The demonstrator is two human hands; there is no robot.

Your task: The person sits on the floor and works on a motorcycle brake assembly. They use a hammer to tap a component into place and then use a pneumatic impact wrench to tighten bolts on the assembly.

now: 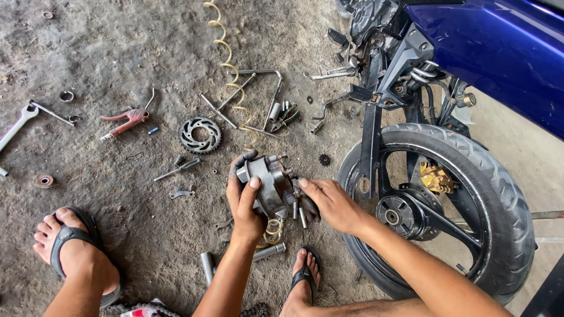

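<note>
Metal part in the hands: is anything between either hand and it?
Nothing visible. The left hand grips the grey metal part directly, thumb on its face and fingers wrapped behind. The right hand touches its right side, fingers at the small pins below. Both are above the dirt floor, beside the rear wheel.

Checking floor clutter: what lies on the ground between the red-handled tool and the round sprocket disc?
In the head view, only a small blue piece lies on the concrete between the red-handled tool and the sprocket disc.
</note>
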